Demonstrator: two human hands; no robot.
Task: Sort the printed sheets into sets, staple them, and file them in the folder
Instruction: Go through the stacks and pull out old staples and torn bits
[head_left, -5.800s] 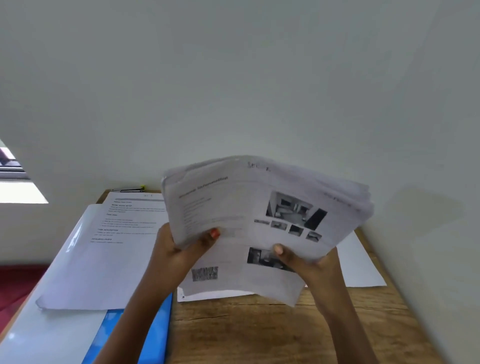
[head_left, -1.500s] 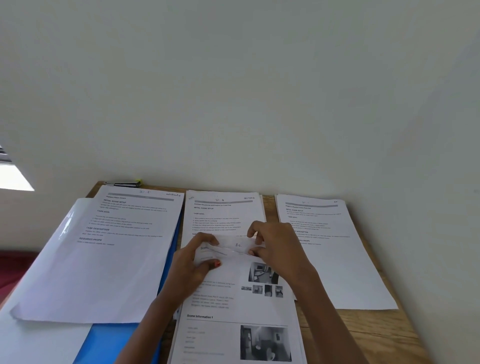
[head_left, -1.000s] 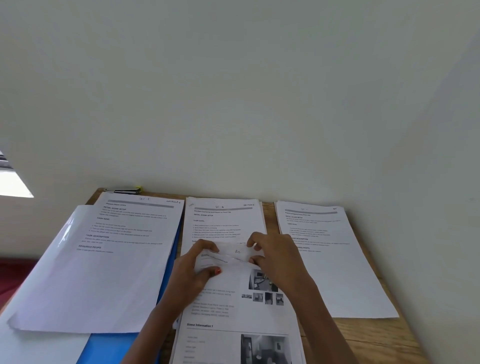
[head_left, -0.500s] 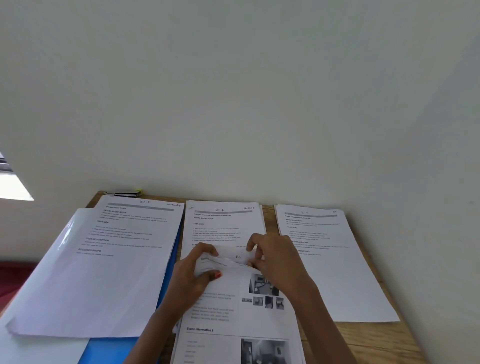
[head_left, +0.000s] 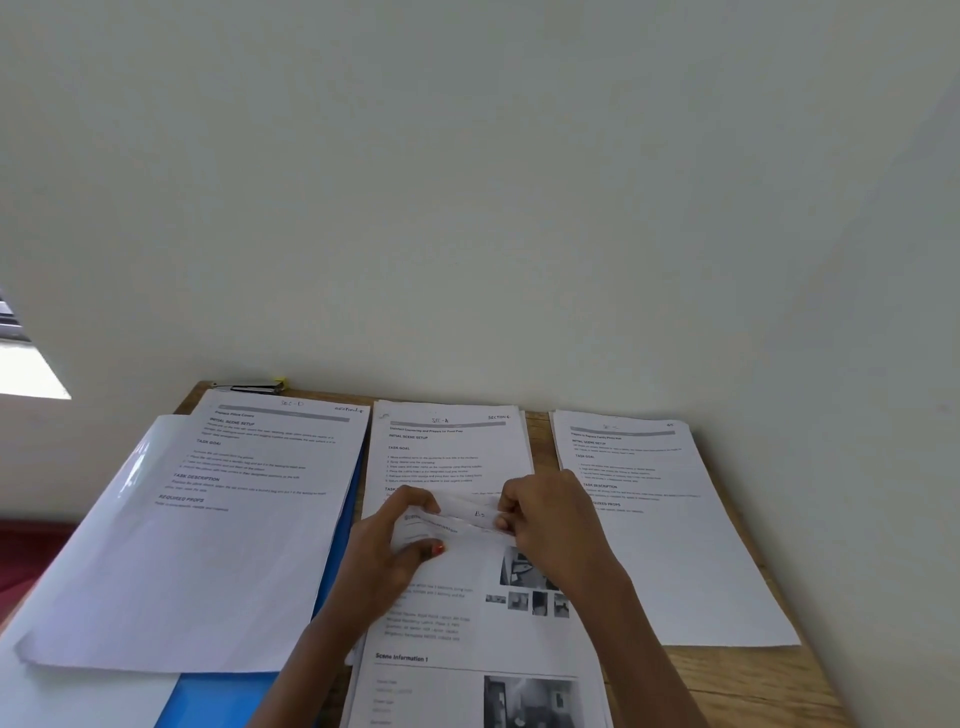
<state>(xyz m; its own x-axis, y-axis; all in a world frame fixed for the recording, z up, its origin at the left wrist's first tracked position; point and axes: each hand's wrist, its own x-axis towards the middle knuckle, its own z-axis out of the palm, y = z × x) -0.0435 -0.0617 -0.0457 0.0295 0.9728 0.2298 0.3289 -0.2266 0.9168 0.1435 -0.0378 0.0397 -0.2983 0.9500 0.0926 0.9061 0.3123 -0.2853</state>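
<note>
The left hand (head_left: 384, 561) and right hand (head_left: 556, 525) each pinch the curled-up top edge of one sheet (head_left: 467, 513), likely to peel it off and read it. It tops the loose stack (head_left: 467, 644) at the tabletop's (head_left: 727, 686) near edge. The pages are white, with black print and small grey photos.

Soft daylight from window (head_left: 26, 364) at left; glare on folder (head_left: 140, 462); wide-angle bending at edges; fine print blurred.

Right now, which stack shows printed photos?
The nearest stack, pinched by left hand and right hand; left pile, middle pile and right pile show only text.
</note>
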